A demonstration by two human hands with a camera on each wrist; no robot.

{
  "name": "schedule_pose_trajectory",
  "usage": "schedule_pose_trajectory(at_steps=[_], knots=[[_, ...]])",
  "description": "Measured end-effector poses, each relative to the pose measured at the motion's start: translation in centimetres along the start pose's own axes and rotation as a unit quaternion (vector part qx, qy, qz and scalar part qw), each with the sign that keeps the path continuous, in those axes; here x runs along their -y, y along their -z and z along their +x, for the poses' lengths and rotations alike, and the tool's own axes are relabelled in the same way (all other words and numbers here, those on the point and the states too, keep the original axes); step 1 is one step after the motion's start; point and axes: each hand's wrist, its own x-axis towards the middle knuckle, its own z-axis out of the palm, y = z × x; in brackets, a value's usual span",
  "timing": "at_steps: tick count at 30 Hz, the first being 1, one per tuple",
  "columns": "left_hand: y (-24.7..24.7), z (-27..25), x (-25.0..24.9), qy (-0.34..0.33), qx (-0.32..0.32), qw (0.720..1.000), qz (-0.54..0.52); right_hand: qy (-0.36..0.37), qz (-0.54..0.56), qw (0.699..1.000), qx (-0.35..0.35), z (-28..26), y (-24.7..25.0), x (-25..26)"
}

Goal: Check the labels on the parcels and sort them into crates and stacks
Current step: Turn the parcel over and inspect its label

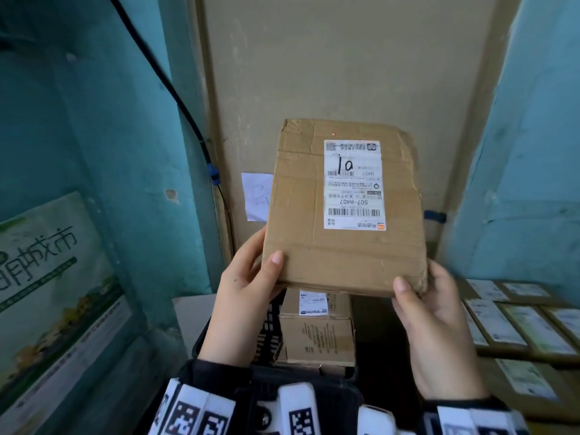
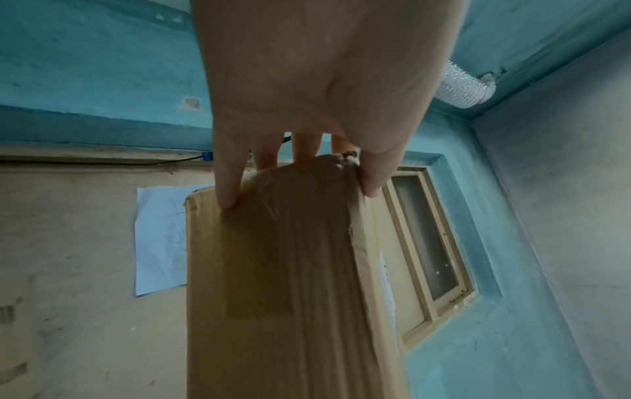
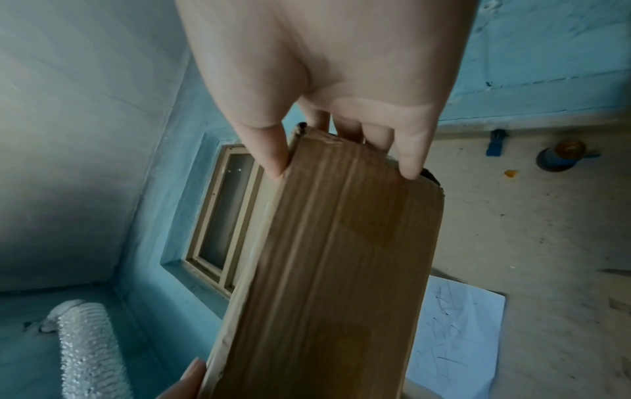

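I hold a flat brown cardboard parcel (image 1: 345,208) up in front of me, tilted so its face shows. Its white shipping label (image 1: 353,185) reads upside down, with a handwritten mark and "507-H407". My left hand (image 1: 251,284) grips the near left corner, thumb on the face and fingers behind. My right hand (image 1: 430,312) grips the near right corner the same way. The left wrist view shows the parcel (image 2: 290,283) edge-on under my left hand (image 2: 300,167). In the right wrist view the parcel (image 3: 328,270) hangs from my right hand (image 3: 345,151).
Below the parcel, a black crate (image 1: 270,331) holds several labelled boxes (image 1: 317,331). Flat labelled parcels (image 1: 514,324) lie in stacks at the right. A white paper note (image 1: 255,196) hangs on the beige wall ahead. A black cable (image 1: 175,92) runs down the teal wall at left.
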Motion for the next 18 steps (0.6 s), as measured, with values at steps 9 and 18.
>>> schedule_pose_trajectory(at_steps=[9, 18], knots=[[2.8, 2.0, 5.4, 0.067, 0.006, 0.998, 0.011, -0.054, -0.059, 0.996, -0.030, 0.5, -1.4, -4.7], [4.3, 1.8, 7.6, 0.109, -0.008, 0.994, 0.014, -0.121, -0.119, 0.985, -0.019, -0.2, -1.9, -6.5]])
